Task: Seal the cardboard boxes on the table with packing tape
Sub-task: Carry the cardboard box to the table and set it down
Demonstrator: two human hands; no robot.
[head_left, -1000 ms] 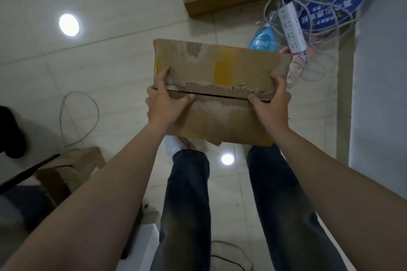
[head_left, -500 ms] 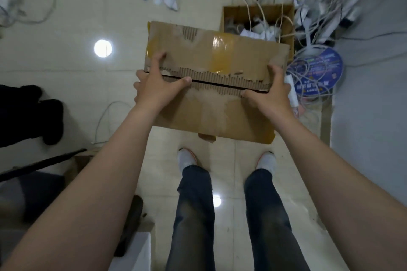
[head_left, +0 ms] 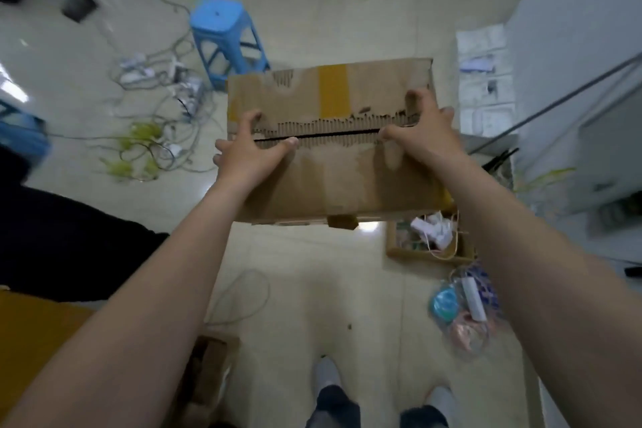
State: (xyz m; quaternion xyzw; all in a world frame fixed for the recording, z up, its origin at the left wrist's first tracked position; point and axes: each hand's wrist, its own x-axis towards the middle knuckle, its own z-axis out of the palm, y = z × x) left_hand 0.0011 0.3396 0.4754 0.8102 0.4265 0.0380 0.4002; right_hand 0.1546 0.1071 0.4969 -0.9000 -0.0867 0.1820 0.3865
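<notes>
I hold a worn brown cardboard box (head_left: 340, 181) in the air in front of me, above the tiled floor. Its two top flaps meet along a dark open seam with torn, ragged edges. A strip of yellowish old tape (head_left: 332, 90) crosses the far flap. My left hand (head_left: 248, 153) grips the box's left end, thumb lying along the seam. My right hand (head_left: 422, 132) grips the right end, fingers spread over the far flap. No roll of packing tape is in sight.
Below the box are my legs and shoes (head_left: 326, 372). A blue plastic stool (head_left: 222, 35) stands beyond, beside tangled cables (head_left: 156, 108). An open carton of clutter (head_left: 430, 240) and a power strip (head_left: 472, 299) lie to the right. Grey furniture (head_left: 604, 156) stands at far right; another carton (head_left: 208, 368) sits lower left.
The view has swung up and forward, with the box carried along in both hands. The blue stool and more cables have come into sight; my grip is the same.
</notes>
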